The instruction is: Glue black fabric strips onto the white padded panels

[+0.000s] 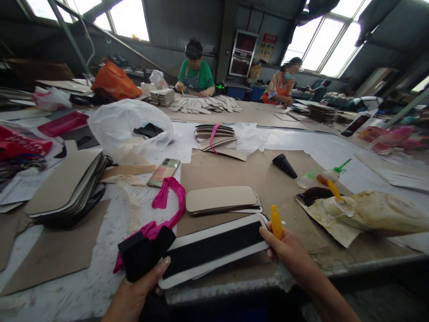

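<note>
My left hand (140, 286) is closed around a black foam block (145, 251) tied with a pink ribbon (169, 203), its thumb resting by the near end of a long white piece with a black strip (214, 246). My right hand (286, 250) grips a yellow-handled tool (276, 222) and touches the far end of that same piece. The piece lies flat on the brown cardboard (248, 172) at the table's front edge. Just behind it sits a small stack of beige cut pieces (223, 199).
A thick stack of beige and black pieces (67, 185) lies at left, a phone (163, 172) and a white plastic bag (129, 123) behind. A black cone (284, 165), glue bottles (330, 174) and a glue-stained rag (372, 212) sit right. Two other people work at the far side.
</note>
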Demonstrator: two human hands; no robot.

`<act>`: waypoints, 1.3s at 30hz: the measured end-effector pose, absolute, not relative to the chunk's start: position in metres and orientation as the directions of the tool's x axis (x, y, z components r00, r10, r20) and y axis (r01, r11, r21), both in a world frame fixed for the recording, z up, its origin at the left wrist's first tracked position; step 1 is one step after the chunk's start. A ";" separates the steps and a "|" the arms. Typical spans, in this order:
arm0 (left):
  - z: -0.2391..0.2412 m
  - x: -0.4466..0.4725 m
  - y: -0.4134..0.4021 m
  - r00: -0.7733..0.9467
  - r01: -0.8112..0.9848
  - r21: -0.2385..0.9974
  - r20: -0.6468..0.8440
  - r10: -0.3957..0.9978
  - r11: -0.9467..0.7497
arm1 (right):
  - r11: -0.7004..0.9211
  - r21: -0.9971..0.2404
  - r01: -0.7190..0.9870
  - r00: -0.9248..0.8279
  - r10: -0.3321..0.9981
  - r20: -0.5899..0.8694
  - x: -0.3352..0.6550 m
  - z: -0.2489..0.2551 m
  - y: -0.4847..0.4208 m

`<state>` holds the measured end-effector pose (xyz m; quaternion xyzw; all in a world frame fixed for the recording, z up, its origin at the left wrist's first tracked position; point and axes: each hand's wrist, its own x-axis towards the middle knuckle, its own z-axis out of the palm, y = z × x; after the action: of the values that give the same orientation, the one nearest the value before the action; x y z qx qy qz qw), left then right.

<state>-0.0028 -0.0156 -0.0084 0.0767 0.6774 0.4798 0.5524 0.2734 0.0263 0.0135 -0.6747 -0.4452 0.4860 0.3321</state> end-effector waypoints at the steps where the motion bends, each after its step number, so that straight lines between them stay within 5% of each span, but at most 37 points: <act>1: -0.007 -0.003 -0.015 -0.342 -0.448 0.715 -0.692 0.636 0.537 | -0.400 -0.892 0.210 0.104 0.916 -0.387 0.273 0.015 0.026; 5: 0.002 -0.003 -0.012 -0.234 -0.520 0.652 -0.731 0.641 0.553 | -0.449 -0.894 0.014 -0.005 0.894 -0.449 0.273 0.019 0.023; 9: 0.004 -0.003 -0.011 -0.175 -0.504 0.659 -0.711 0.681 0.558 | -0.461 -0.887 -0.002 -0.032 0.887 -0.461 0.276 0.014 0.026; 19: 0.019 -0.015 0.052 0.052 -0.325 0.788 -0.537 0.842 0.523 | -0.347 -0.861 0.371 0.129 0.938 -0.322 0.291 0.034 0.093; 25: -0.007 -0.003 0.127 -0.036 -0.181 0.818 -0.561 0.827 0.547 | -0.285 -0.602 0.746 0.148 0.952 -0.268 0.299 0.023 0.148; 32: -0.031 0.002 0.140 -0.111 -0.035 0.794 -0.607 0.787 0.607 | -0.287 -0.411 0.865 0.185 0.945 -0.270 0.297 0.011 0.161; 39: -0.014 0.000 0.130 -0.117 -0.037 0.829 -0.559 0.821 0.558 | -0.271 -0.498 0.824 0.204 0.961 -0.186 0.316 0.015 0.144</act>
<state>0.0004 0.1299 -0.0135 0.3000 0.6539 0.3617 0.5930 0.3161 0.1443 0.0151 -0.7619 -0.5856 0.2348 0.1464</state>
